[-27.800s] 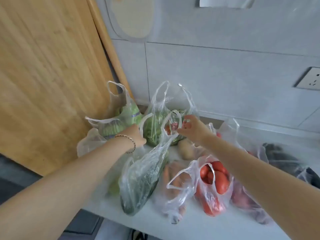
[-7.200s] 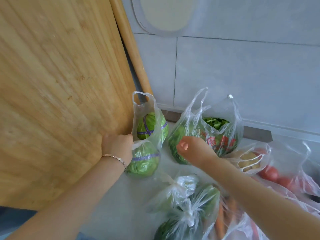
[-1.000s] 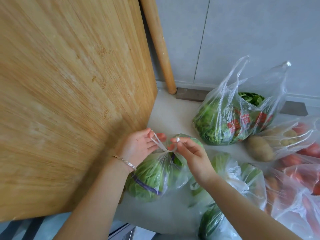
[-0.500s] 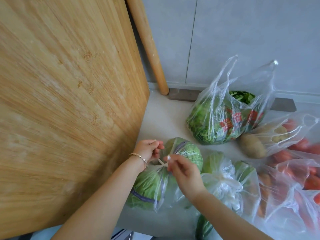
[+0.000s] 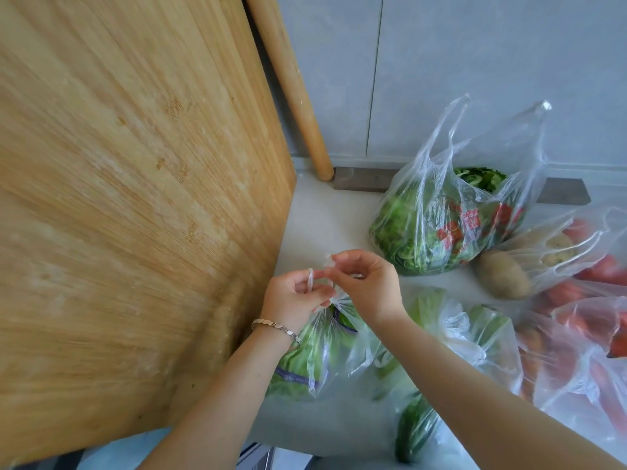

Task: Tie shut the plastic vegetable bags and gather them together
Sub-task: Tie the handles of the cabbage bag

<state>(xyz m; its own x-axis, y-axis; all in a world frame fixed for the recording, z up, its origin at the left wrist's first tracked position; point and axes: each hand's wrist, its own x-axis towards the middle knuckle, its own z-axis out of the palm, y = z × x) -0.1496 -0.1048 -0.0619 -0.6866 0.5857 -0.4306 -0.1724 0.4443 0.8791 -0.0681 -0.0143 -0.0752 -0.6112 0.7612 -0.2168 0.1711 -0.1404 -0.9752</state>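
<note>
A clear plastic bag of green cabbage [image 5: 305,361] lies on the pale counter by the wooden board. My left hand [image 5: 293,296] pinches one twisted handle of it, looped over a finger. My right hand [image 5: 368,286] holds the other handle just above the gathered bag neck. Both hands meet over the bag. To the right lie tied bags of greens [image 5: 475,337]. An open bag of leafy greens [image 5: 441,228] stands at the back with its handles up.
A large bamboo board [image 5: 135,198] leans on the left, with a wooden rolling pin [image 5: 295,86] against the grey tiled wall. Bags of potatoes [image 5: 529,262], carrots and tomatoes [image 5: 590,337] crowd the right. The counter's front edge is near the bottom.
Over the last second my hands drew the cabbage bag's handles together at the neck, then rose a little while crossing them. Earlier the same bag stood open by the board.
</note>
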